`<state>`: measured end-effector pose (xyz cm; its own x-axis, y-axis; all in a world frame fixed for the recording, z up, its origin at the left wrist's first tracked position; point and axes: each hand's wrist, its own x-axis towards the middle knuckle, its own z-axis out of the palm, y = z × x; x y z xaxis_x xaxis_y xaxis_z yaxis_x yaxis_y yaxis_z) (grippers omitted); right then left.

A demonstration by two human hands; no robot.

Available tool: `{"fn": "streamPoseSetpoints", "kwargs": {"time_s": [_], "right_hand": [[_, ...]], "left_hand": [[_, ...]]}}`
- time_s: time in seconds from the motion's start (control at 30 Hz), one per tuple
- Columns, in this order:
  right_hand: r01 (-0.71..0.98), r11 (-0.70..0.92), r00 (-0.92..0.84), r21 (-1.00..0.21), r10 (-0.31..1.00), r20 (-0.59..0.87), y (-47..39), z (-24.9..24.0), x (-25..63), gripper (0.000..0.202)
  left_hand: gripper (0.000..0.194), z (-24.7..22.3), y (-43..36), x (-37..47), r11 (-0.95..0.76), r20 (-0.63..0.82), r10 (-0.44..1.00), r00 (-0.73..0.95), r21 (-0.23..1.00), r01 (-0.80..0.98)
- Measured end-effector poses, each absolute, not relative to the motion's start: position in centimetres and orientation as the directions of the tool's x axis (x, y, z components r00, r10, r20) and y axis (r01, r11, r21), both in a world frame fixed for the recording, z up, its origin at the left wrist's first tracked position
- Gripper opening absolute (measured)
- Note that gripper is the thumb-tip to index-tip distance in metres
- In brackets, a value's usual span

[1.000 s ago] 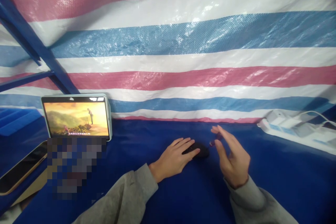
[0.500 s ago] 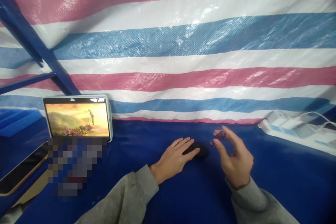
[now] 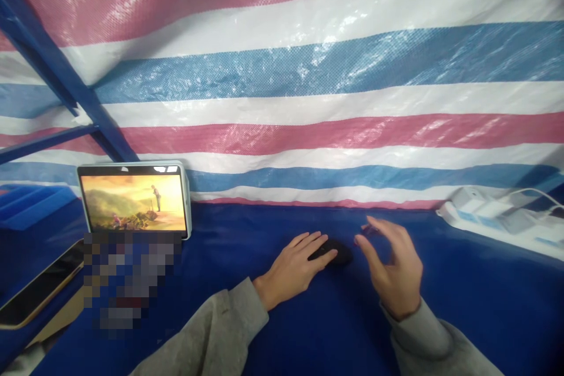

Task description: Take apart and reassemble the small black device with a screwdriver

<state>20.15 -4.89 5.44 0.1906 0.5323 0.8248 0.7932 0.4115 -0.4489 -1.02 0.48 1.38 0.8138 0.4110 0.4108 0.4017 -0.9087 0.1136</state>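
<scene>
My left hand lies with its fingers spread, the fingertips and thumb resting on a black mouse-like object on the blue table. To its right, my right hand is raised a little, thumb and fingers curved towards each other. A small dark purple object shows at the fingertips of my right hand, mostly hidden by the fingers; its shape is too blurred to make out. Grey sleeves cover both wrists.
A tablet showing a yellow picture stands at the left. A phone lies in front of it, with a blue tray behind. At the right is a white power strip with plugs. A striped sheet hangs behind the table.
The fingers of my right hand have shifted slightly, and less of the purple object shows. My left hand stays on the black object. The whole view has moved slightly.
</scene>
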Motion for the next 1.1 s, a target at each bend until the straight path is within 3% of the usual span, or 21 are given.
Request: {"fn": "streamPoseSetpoints", "kwargs": {"time_s": [1.1], "right_hand": [[0.791, 0.45, 0.147, -0.415, 0.519, 0.842, -5.12, 5.71, 20.01, 0.03]], "left_hand": [[0.042, 1.66, 0.44, -0.93, -0.905, 0.391, 0.421, 0.819, 0.12, 0.408]]}}
